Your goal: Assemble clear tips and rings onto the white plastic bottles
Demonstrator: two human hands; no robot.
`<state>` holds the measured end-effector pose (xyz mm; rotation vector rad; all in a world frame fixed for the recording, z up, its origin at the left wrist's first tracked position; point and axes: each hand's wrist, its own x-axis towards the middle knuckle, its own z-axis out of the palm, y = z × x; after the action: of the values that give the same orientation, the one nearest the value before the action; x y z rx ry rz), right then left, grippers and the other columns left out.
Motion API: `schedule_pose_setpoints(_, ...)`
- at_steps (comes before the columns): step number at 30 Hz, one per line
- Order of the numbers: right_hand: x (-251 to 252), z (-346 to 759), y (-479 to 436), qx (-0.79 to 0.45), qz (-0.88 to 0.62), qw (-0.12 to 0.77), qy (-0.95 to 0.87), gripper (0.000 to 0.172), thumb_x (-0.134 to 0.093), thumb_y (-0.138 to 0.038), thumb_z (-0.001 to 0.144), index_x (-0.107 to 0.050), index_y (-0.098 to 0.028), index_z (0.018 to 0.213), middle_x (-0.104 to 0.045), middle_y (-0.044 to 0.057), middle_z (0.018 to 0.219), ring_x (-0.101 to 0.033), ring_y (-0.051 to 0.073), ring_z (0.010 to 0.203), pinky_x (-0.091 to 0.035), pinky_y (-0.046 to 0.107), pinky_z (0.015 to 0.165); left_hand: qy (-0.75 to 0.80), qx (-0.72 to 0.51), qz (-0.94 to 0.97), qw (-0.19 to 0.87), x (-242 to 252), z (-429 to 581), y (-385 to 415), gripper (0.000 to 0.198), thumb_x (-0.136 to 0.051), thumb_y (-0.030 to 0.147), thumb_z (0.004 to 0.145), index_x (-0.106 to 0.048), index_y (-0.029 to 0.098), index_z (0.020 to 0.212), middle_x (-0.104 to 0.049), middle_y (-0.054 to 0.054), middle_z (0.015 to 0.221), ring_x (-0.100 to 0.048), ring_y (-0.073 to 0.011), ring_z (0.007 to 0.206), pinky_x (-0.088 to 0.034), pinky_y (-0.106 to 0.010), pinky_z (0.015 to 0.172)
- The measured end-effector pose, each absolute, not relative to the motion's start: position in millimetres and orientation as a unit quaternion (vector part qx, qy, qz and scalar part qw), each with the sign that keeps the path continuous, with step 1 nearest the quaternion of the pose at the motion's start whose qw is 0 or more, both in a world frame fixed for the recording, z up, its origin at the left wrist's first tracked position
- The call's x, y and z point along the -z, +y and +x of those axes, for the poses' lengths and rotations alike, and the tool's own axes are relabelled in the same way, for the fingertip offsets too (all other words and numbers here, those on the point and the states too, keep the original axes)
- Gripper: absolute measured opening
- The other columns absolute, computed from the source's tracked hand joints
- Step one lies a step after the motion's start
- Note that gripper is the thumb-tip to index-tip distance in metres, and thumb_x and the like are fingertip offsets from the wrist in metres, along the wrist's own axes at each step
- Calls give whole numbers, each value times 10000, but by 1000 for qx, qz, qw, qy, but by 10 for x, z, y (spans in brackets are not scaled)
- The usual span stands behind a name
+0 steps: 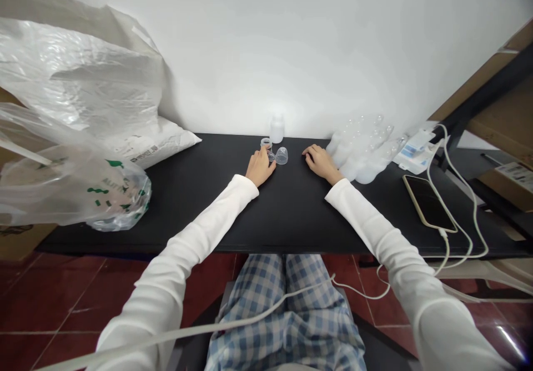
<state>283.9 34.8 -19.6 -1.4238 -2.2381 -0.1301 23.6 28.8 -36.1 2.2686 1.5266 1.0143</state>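
Observation:
My left hand [260, 168] rests on the black table, thumb and index finger apart, right beside small clear plastic parts. Its fingertips reach a clear ring [266, 142] and a small clear piece that looks like a nipple [271, 156]; whether they touch these I cannot tell. Just to the right lies a clear dome-shaped cap [282, 155]. Behind these parts a small white translucent bottle [277, 129] stands upright near the wall. My right hand [321, 163] lies on the tabletop with loosely bent fingers and nothing visible in it, close to a cluster of similar bottles [358, 151].
Plastic bags [120, 190] and a big white sack [104, 82] fill the left side. At right, a phone [428, 203] lies plugged into a white cable [470, 193], near a white-and-blue package [412, 151]. A cable crosses my lap. The table's front edge [287, 247] is close to me.

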Motion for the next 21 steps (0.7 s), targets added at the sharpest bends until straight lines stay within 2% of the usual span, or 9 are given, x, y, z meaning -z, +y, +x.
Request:
schedule_pose_setpoints(3,162,2692,248,44,-500,274,-820,298,-384,-261,998,-618,-169,1158,-676,157,1138,-636,287,1048,-496,457,946,506,-345,779,138,340,262,360,352,-600,206,895,-543,161,1240,-671,-158,1218,-593,-308,1126,-464,-492,1032)
schedule_pose_setpoints(6,162,2524,177,-4,-461,321,-827,417,-460,-387,999,-523,-153,1338,-645,176,1269,-635,285,1135,-506,455,988,458,-367,791,174,330,306,425,251,-575,112,882,-596,196,1118,-686,-99,1166,-584,-244,1117,-479,-419,1034)
schedule_pose_setpoints(8,177,2453,169,-50,-443,338,-829,449,-517,-418,970,-509,-158,1335,-655,178,1266,-651,281,1129,-517,455,989,438,-384,788,198,323,337,457,240,-572,78,870,-614,192,1077,-695,-84,1136,-590,-219,1111,-497,-387,1013)
schedule_pose_setpoints(11,192,2424,187,-124,-426,374,-814,382,-532,-424,958,-510,-192,1261,-691,147,1208,-680,256,1094,-532,434,969,428,-395,776,241,302,371,480,211,-616,99,855,-635,175,1052,-711,-82,1092,-626,-202,1043,-535,-368,938)
schedule_pose_setpoints(14,191,2428,197,-166,-419,372,-812,384,-578,-469,928,-503,-212,1203,-700,114,1176,-693,240,1048,-546,399,925,414,-390,778,267,281,389,477,212,-662,121,836,-666,173,1042,-726,-77,1050,-649,-192,1001,-544,-359,914)
schedule_pose_setpoints(18,225,2481,245,-110,-481,360,-792,359,-595,-444,902,-524,-200,1155,-705,111,1088,-684,253,953,-542,402,891,409,-406,762,296,274,401,459,235,-700,177,830,-702,178,1065,-734,-70,1044,-655,-173,943,-543,-334,888)
schedule_pose_setpoints(21,303,2600,345,6,-582,372,-724,382,-547,-424,928,-538,-138,1181,-697,202,1095,-659,332,1024,-496,519,970,428,-442,712,339,266,381,452,301,-708,268,843,-718,180,1131,-732,-61,1010,-642,-151,867,-539,-319,877)
